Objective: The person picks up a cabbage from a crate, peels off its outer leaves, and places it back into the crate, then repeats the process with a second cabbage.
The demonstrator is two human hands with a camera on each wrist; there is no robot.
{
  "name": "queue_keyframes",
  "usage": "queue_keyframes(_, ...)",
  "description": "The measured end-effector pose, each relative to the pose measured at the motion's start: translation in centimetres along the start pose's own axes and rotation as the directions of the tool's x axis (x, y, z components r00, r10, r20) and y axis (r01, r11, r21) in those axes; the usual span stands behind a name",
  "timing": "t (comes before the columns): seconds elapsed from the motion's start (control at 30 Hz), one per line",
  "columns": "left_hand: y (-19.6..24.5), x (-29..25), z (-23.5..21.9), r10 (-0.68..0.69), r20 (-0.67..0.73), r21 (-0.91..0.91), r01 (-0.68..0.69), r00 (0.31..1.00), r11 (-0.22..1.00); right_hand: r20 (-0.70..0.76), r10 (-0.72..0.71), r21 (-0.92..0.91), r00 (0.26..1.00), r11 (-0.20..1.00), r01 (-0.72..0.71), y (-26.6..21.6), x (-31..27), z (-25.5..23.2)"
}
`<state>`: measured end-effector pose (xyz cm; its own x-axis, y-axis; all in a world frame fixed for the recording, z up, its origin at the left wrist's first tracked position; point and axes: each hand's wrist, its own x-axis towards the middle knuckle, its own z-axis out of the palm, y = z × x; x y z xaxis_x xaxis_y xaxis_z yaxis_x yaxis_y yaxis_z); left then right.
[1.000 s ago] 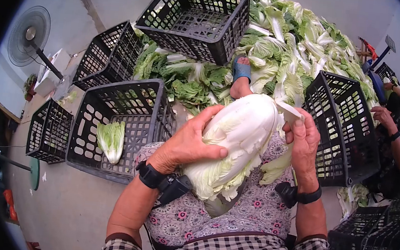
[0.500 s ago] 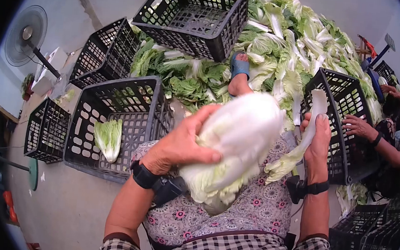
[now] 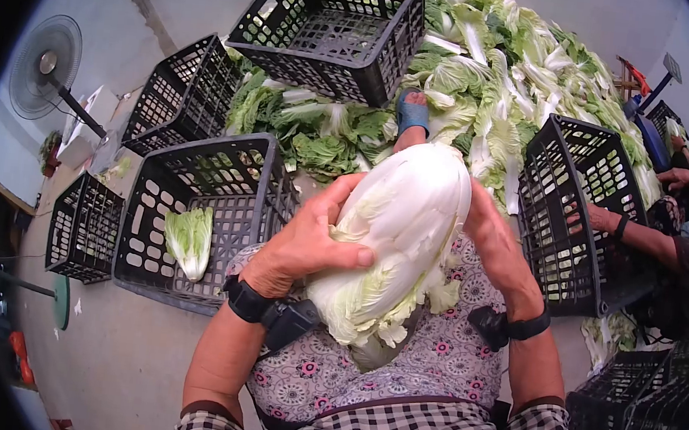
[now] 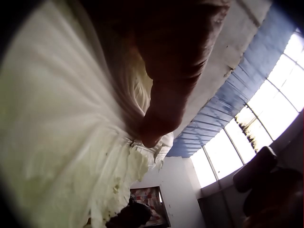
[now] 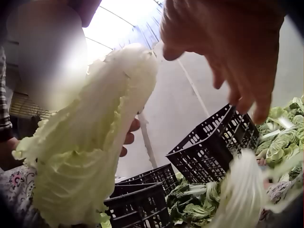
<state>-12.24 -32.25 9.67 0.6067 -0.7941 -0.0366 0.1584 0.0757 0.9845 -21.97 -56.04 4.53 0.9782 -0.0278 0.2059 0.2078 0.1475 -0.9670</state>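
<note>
A large napa cabbage (image 3: 408, 200), white at its base with pale green frilly leaves, is held over the person's lap, base pointing away. The left hand (image 3: 301, 240) grips its left side, thumb laid across the top. Beside its right flank is the right hand (image 3: 503, 247), its fingertips hidden behind the cabbage in the head view. In the right wrist view the right hand (image 5: 223, 47) has loosely bent, spread fingers, apart from the cabbage (image 5: 90, 142) and holding nothing. A blurred pale cabbage leaf (image 5: 242, 192) is below that hand.
A black crate (image 3: 279, 209) at left contains a small cabbage (image 3: 188, 241). More black crates stand ahead (image 3: 374, 77) and at right (image 3: 563, 228). Behind spreads a heap of loose leaves (image 3: 532, 75). Another person's hand (image 3: 597, 220) reaches to the right crate. A fan (image 3: 48, 66) stands far left.
The right hand pulled a leaf off the cabbage, moved it rightward and let go of it, then came back beside the cabbage. The left hand keeps its grip.
</note>
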Motion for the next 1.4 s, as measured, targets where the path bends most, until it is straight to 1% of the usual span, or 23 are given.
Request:
queue_keyframes(0.1, -0.1, 0.2, 0.1, 0.006, -0.007, 0.004, -0.006, 1.0, 1.0, 0.209, 0.091, -0.001, 0.974, 0.996, -0.093, -1.5, -0.7, 3.0)
queue_keyframes(0.2, 0.4, 0.0, 0.4, 0.039, -0.022, -0.026, -0.04, 0.999, 0.999, 0.359, 0.297, -0.26, 0.885, 0.942, -0.211, 0.4, -1.1, 4.1)
queue_keyframes(0.3, 0.4, -0.2, 0.2, 0.063, -0.032, -0.047, -0.065, 0.997, 0.997, 0.379, 0.27, -0.114, 0.885, 0.963, -0.245, 0.8, -1.7, 6.0)
queue_keyframes(0.4, 0.3, -0.1, 0.4, 0.071, -0.038, -0.053, -0.073, 0.997, 0.996, 0.343, 0.3, -0.087, 0.89, 0.954, -0.288, 1.2, -1.6, 6.7)
queue_keyframes(0.5, 0.4, 0.0, 0.4, 0.078, -0.054, -0.046, -0.08, 0.995, 0.996, 0.263, 0.203, -0.018, 0.943, 0.978, -0.206, 1.8, -1.5, 7.1)
queue_keyframes(0.6, 0.0, 0.1, 0.3, 0.072, -0.06, -0.068, -0.076, 0.996, 0.995, 0.21, 0.15, 0.041, 0.966, 0.986, -0.162, 2.2, -1.6, 7.0)
queue_keyframes(0.7, 0.0, 0.0, 0.2, 0.071, -0.047, -0.062, -0.074, 0.996, 0.995, 0.141, 0.099, 0.001, 0.985, 0.995, -0.1, 1.9, -1.6, 7.3)
queue_keyframes(0.8, 0.4, 0.0, 0.6, 0.103, 0.005, -0.008, -0.103, 0.995, 0.995, 0.007, 0.134, 0.044, 0.991, 0.99, -0.134, 1.3, -2.2, 7.4)
queue_keyframes(0.9, 0.3, 0.2, 0.6, 0.084, 0.073, 0.036, -0.087, 0.994, 0.996, -0.02, 0.196, 0.208, 0.98, 0.96, -0.188, 1.4, -2.8, 5.7)
queue_keyframes(0.93, 0.1, 0.3, 0.5, 0.065, 0.101, 0.033, -0.068, 0.993, 0.997, -0.065, 0.193, 0.248, 0.979, 0.953, -0.172, 0.9, -3.0, 5.4)
queue_keyframes(0.97, -0.1, 0.4, 0.4, 0.046, 0.129, 0.032, -0.05, 0.991, 0.998, -0.128, 0.161, 0.224, 0.979, 0.966, -0.129, 0.4, -3.2, 4.7)
queue_keyframes(1.0, -0.8, 0.5, 0.1, 0.07, 0.128, 0.037, -0.075, 0.989, 0.996, -0.187, 0.128, 0.201, 0.974, 0.976, -0.089, 0.0, -3.3, 3.9)
queue_keyframes(1.03, -0.7, 0.3, 0.0, 0.043, 0.123, 0.052, -0.05, 0.991, 0.997, -0.265, 0.079, 0.14, 0.961, 0.989, -0.042, -0.2, -3.4, 2.7)
queue_keyframes(1.07, -0.4, 0.2, -0.1, 0.017, 0.117, 0.066, -0.025, 0.993, 0.998, -0.338, 0.026, 0.075, 0.941, 0.997, 0.0, -0.6, -3.5, 1.3)
queue_keyframes(1.1, -0.3, 0.1, -0.2, -0.008, 0.111, 0.078, 0.0, 0.994, 0.997, -0.425, -0.037, 0.015, 0.904, 0.999, 0.048, -1.2, -3.5, -0.1)
queue_keyframes(1.13, -0.4, 0.0, -0.3, -0.004, 0.098, 0.081, -0.004, 0.995, 0.997, -0.47, -0.088, -0.085, 0.878, 0.995, 0.055, -1.8, -3.6, -2.2)
queue_keyframes(1.17, -0.4, 0.0, -0.3, -0.021, 0.103, 0.08, 0.013, 0.994, 0.997, -0.514, -0.174, -0.154, 0.84, 0.982, 0.11, -2.8, -3.6, -3.9)
queue_keyframes(1.2, -0.3, 0.0, -0.2, -0.037, 0.11, 0.078, 0.028, 0.993, 0.997, -0.546, -0.238, -0.251, 0.803, 0.961, 0.114, -4.2, -3.5, -5.5)
queue_keyframes(1.23, -0.3, -0.1, -0.2, -0.054, 0.117, 0.076, 0.045, 0.992, 0.996, -0.589, -0.256, -0.269, 0.766, 0.957, 0.112, -5.0, -3.7, -7.2)
queue_keyframes(1.27, -0.3, -0.1, -0.2, -0.057, 0.12, 0.076, 0.048, 0.991, 0.996, -0.565, -0.268, -0.287, 0.78, 0.951, 0.119, -5.4, -4.1, -10.0)
queue_keyframes(1.3, -0.2, -0.1, -0.2, -0.058, 0.123, 0.075, 0.049, 0.991, 0.996, -0.585, -0.296, -0.339, 0.755, 0.935, 0.104, -5.9, -4.4, -12.0)
queue_keyframes(1.37, -0.3, -0.1, -0.2, -0.058, 0.128, 0.073, 0.049, 0.99, 0.996, -0.617, -0.354, -0.438, 0.703, 0.897, 0.067, -7.0, -5.2, -15.4)
queue_keyframes(1.4, -0.3, -0.1, -0.2, -0.058, 0.13, 0.072, 0.049, 0.99, 0.996, -0.63, -0.395, -0.533, 0.669, 0.846, -0.002, -7.2, -5.9, -17.4)
